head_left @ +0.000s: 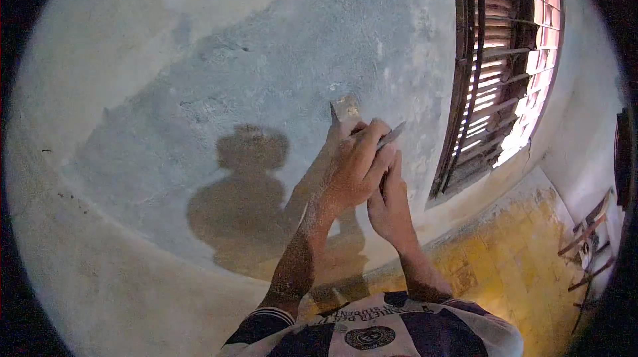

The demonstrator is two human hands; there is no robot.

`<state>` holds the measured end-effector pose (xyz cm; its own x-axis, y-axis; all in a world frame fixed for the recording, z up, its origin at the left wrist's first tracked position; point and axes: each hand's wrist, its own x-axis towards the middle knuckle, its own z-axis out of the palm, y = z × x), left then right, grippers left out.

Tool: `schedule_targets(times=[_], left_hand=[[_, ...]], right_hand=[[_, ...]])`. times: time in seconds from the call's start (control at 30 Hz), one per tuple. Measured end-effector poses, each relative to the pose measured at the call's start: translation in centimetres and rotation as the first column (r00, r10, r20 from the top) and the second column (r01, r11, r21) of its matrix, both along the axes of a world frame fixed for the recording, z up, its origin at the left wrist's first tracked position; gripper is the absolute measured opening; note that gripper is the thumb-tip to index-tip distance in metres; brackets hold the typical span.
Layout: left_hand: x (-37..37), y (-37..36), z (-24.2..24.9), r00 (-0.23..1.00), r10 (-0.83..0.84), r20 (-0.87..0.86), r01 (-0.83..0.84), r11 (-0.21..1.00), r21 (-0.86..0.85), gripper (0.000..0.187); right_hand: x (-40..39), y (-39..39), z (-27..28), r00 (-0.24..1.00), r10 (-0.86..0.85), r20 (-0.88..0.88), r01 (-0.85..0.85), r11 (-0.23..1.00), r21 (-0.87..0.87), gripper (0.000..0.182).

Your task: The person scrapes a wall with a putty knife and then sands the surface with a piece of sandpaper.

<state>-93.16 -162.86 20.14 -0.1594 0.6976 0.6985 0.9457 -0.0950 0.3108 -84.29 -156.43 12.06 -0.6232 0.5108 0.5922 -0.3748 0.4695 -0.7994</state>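
Fingers at the patchy wall (279,85): left hand (352,171) closed round what looks like a scraper (347,107), right hand (391,207) curled just beneath, hold unclear, grey blade (392,136) jutting beside; best with low edge angle, light even pressure, knuckles clear.

The broad plastered wall (266,85) is mottled blue-grey and off-white; the tiled floor (492,257) is yellow; the cloth shirt (399,330) has dark navy and white stripes.
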Motion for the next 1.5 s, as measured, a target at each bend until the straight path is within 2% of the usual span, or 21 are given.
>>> schedule_targets(times=[0.03,0.13,0.23,0.3,0.33,0.4,0.43,0.47,0.53,0.6,0.7,0.73,0.83,0.93,0.97,1.03,1.13,1.2,1.3,1.4,1.5], left_hand=[[0.2,-0.1,0.4,1.0,-0.015,0.021,0.015,1.0,-0.005,0.016],[-0.4,0.0,-2.5,0.999,0.027,0.035,-0.026,0.999,-0.025,0.015],[-1.2,0.2,-2.4,0.978,0.041,0.205,-0.003,0.983,-0.185,0.019],[-0.8,-0.1,-1.9,0.995,0.043,0.085,-0.031,0.99,-0.14,0.019],[-0.6,-0.4,-1.7,0.998,0.049,0.026,-0.045,0.992,-0.118,0.019],[-0.4,-0.7,-1.8,1.0,-0.009,0.004,0.009,1.0,0.001,0.017],[-0.3,-0.9,-1.9,0.999,-0.038,-0.009,0.039,0.997,0.06,0.017],[-0.2,-1.0,-2.1,0.998,-0.044,0.052,0.042,0.998,0.046,0.016],[-0.1,-1.5,-3.0,0.983,-0.049,0.175,0.043,0.999,0.033,0.015],[-0.3,-1.5,-5.7,0.967,-0.074,0.242,0.047,0.992,0.114,0.014],[-0.4,-2.4,-7.3,0.95,-0.089,0.3,0.047,0.989,0.143,0.013],[-0.3,-2.8,-7.5,0.945,-0.089,0.314,0.048,0.989,0.139,0.013],[-0.9,-3.4,-9.4,0.903,-0.134,0.407,0.042,0.973,0.226,0.023],[-0.1,-4.2,-9.4,0.769,-0.237,0.593,0.08,0.957,0.279,0.03],[0.6,-5.0,-9.1,0.769,-0.185,0.612,0.094,0.98,0.178,0.034],[1.0,-4.5,-10.2,0.8,-0.177,0.573,0.097,0.981,0.168,0.029],[3.0,-3.6,-10.8,0.8,-0.194,0.568,0.115,0.978,0.172,0.027],[3.0,-2.7,-10.5,0.846,-0.252,0.469,0.187,0.965,0.183,0.028],[3.4,-1.3,-9.8,0.826,-0.303,0.476,0.215,0.949,0.23,0.029],[3.6,0.8,-8.3,0.928,-0.232,0.293,0.164,0.957,0.24,0.027],[4.1,3.9,-8.0,0.85,-0.254,0.462,0.155,0.958,0.241,0.024]], right_hand=[[0.1,-0.1,-0.1,1.0,0.002,0.019,-0.003,1.0,0.014,0.054],[0.7,-0.1,-1.0,0.996,0.01,0.088,-0.013,0.999,0.03,0.055],[0.1,0.4,-1.7,0.985,0.063,0.158,-0.056,0.997,-0.046,0.057],[0.3,0.6,-0.9,0.976,0.141,0.165,-0.123,0.986,-0.115,0.059],[0.2,0.3,-1.2,0.986,0.118,0.12,-0.107,0.99,-0.093,0.06],[0.1,-0.7,-2.2,0.997,0.071,0.027,-0.07,0.996,-0.05,0.06],[0.2,-1.0,-2.0,0.995,0.096,0.025,-0.092,0.988,-0.127,0.059],[0.2,-1.3,-1.8,0.993,0.119,0.021,-0.112,0.973,-0.204,0.057],[0.4,-1.6,-2.0,0.992,0.127,0.002,-0.123,0.966,-0.229,0.054],[0.4,-1.8,-2.8,0.994,0.099,-0.036,-0.103,0.986,-0.131,0.05],[0.9,-2.8,-3.1,0.997,0.073,0.03,-0.062,0.959,-0.278,0.046],[1.1,-3.1,-3.3,0.998,0.052,0.034,-0.042,0.966,-0.256,0.045],[2.1,-3.5,-2.8,0.998,0.019,0.062,-0.001,0.963,-0.27,0.042],[3.6,-4.4,-1.2,0.997,0.025,0.078,0.009,0.915,-0.404,0.04],[3.8,-4.3,-1.8,0.998,0.007,0.061,0.019,0.908,-0.418,0.039],[4.0,-4.5,-2.5,0.994,-0.082,0.073,0.105,0.91,-0.401,0.037],[5.0,-4.2,-2.5,0.998,-0.065,-0.001,0.059,0.909,-0.413,0.039],[5.4,-3.5,-2.2,0.997,-0.081,0.006,0.076,0.909,-0.411,0.038],[5.9,-1.9,-1.5,0.998,-0.058,-0.012,0.047,0.904,-0.425,0.038],[6.0,0.2,-1.2,0.998,-0.052,-0.033,0.034,0.908,-0.418,0.04],[6.7,3.1,-0.4,0.997,-0.072,-0.039,0.056,0.949,-0.311,0.042]])
